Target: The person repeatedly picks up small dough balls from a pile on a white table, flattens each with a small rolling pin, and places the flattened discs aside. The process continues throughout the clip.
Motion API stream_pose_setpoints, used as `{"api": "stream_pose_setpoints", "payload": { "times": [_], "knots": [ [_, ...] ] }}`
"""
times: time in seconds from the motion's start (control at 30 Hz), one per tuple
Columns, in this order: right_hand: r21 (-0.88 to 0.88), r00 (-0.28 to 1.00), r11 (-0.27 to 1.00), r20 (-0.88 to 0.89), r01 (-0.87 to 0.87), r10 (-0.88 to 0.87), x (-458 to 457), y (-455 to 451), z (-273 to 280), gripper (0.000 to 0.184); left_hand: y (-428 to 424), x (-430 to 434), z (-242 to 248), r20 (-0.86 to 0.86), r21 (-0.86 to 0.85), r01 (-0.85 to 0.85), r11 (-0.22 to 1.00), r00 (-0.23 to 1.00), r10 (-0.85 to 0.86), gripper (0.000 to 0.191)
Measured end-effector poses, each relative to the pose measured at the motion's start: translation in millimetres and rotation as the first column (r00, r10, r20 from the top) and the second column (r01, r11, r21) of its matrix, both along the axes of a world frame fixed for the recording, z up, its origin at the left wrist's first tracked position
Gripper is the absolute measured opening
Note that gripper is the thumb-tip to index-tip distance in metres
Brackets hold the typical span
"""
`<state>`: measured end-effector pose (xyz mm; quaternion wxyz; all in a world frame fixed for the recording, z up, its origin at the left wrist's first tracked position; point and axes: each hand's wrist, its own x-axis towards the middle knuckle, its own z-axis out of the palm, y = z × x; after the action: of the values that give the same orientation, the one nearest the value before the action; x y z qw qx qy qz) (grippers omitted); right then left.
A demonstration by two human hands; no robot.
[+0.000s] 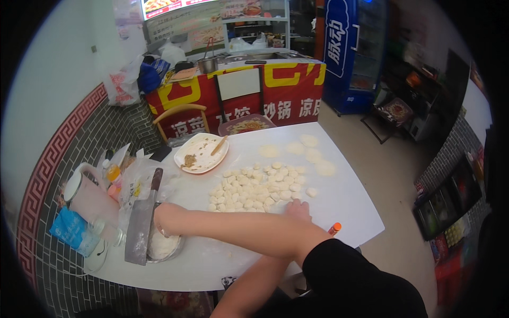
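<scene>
My arms cross, the right forearm over the left. At the left of the table, my right hand [169, 218] reaches into a metal bowl of white flour [164, 245]; its fingertips are mostly hidden. A cleaver [138, 232] with a wooden handle lies over the bowl's left side, close to that hand. My left hand [299, 209] rests at the near right edge of many small flattened dough pieces [254, 185], and what its fingers touch is unclear. Several thin round dough wrappers [314, 155] lie at the far right. The right forearm hides part of the tabletop.
A white square plate [216, 153] with leftover filling and a wooden spatula [219, 145] stands at the back. Along the left wall are a pitcher [93, 198], a glass jar [107, 232] and a blue packet [73, 230]. An orange-capped object [336, 227] sits near my right elbow.
</scene>
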<state>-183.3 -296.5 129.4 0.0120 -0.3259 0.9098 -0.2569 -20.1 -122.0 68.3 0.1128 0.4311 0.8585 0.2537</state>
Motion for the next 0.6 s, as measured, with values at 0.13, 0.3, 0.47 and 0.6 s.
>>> {"api": "stream_pose_setpoints", "payload": {
  "times": [0.13,0.3,0.47,0.6],
  "knots": [
    [-0.082,0.986,0.997,0.168,-0.003,0.017,28.6,84.8,40.6,0.014,-6.7,-4.6,-14.5,-0.269,0.325,-0.034,0.945,0.955,0.127,0.029],
    [-0.040,0.930,0.953,0.234,0.300,-0.283,90.1,225.0,57.0,0.015,-8.9,-18.1,-20.9,-0.236,0.198,-0.166,0.966,0.948,0.211,0.018],
    [0.007,0.698,0.768,0.411,0.641,-0.586,159.3,316.5,35.8,0.009,-15.1,-25.7,-13.7,-0.116,0.216,-0.182,0.959,0.971,0.210,0.016],
    [-0.063,0.651,0.754,0.556,0.653,-0.517,197.8,333.3,7.8,0.019,-19.1,-38.0,-6.3,0.075,0.145,-0.179,0.973,0.983,0.169,0.026]
  ]
}}
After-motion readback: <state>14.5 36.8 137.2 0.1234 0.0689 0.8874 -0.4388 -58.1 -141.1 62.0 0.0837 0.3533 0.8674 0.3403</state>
